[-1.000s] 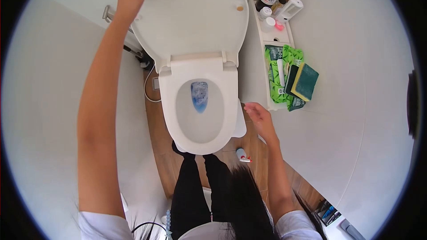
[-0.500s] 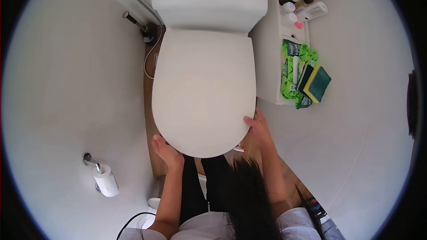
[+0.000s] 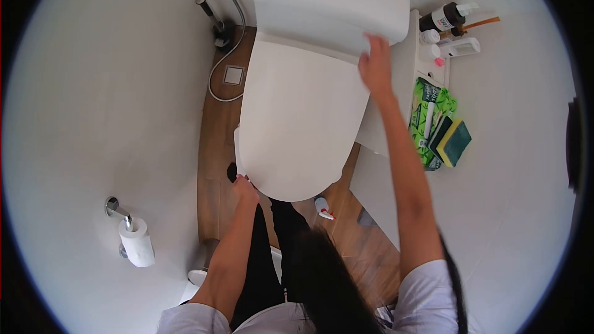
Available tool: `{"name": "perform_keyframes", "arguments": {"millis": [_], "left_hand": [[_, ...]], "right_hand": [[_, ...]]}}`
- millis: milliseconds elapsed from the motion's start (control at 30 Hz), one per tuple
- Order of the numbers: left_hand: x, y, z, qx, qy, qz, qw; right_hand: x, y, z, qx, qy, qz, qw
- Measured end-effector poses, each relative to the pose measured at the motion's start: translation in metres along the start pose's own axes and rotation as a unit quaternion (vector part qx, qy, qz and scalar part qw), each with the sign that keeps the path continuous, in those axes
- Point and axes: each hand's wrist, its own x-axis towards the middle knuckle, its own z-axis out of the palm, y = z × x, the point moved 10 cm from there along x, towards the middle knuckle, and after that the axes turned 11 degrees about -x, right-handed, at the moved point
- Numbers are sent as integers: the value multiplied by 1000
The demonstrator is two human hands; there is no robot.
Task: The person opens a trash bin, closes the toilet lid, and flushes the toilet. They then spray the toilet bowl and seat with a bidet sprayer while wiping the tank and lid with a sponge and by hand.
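A white toilet lid (image 3: 303,117) fills the middle of the view, with bits of the bowl rim showing past its left and right sides. My left hand (image 3: 246,190) grips the lid's front left edge; its fingertips are partly hidden there. Over the lid's rear right corner, near the cistern (image 3: 334,15), hovers my right hand (image 3: 376,68). That hand is slightly blurred, with thumb and fingers apart and nothing in them.
A narrow white cabinet (image 3: 387,114) on the right bears bottles, a green wipes pack (image 3: 423,114) and a yellow-green sponge (image 3: 455,143). A spray bottle (image 3: 323,208) lies on the floor. On the left are a toilet brush (image 3: 223,34), hose and paper roll (image 3: 137,244).
My right hand has left the lid's front right edge and moved up toward its rear corner. My left hand stays at the front left edge. The view has turned and shifted.
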Motion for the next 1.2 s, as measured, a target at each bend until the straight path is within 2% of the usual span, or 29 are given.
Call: {"name": "perform_keyframes", "arguments": {"millis": [67, 100, 167, 200, 267, 500, 567, 733, 800, 833, 900, 1033, 1100, 1200], "left_hand": [[5, 1, 2, 20, -8, -4, 1000], [7, 0, 4, 44, -19, -10, 999], [4, 2, 6, 44, -18, -14, 999], [3, 0, 5, 45, -17, -18, 999], [2, 1, 1, 39, -14, -36, 998], [4, 6, -4, 82, -29, -42, 995], [5, 8, -1, 93, -28, -40, 994], [11, 14, -4, 156, -1, -3, 988], [29, 25, -4, 337, 13, 77, 938], [33, 24, -3, 337, 16, 76, 938], [27, 33, 5, 427, 32, 147, 892], [31, 32, 2, 417, 54, 121, 899], [39, 38, 7, 455, 36, 164, 875], [50, 41, 15, 481, -6, 147, 864]], "right_hand": [[61, -13, 2, -115, -18, -33, 993], [83, -15, 3, -114, -19, -35, 993], [108, -6, 27, -233, -152, -9, 961], [114, -8, 27, -236, -151, -11, 960], [117, 3, 47, -250, -276, 34, 927], [135, 7, 57, -245, -299, 87, 918], [132, 14, 60, -208, -347, 127, 906], [131, 3, 54, -250, -313, 94, 911], [132, 1, 55, -241, -297, 89, 920], [134, 2, 53, -239, -298, 93, 920], [137, 1, 54, -235, -305, 98, 917], [145, -2, 54, -293, -325, 104, 893], [145, -1, 55, -305, -340, 104, 883], [144, -1, 54, -290, -320, 105, 895]]}}
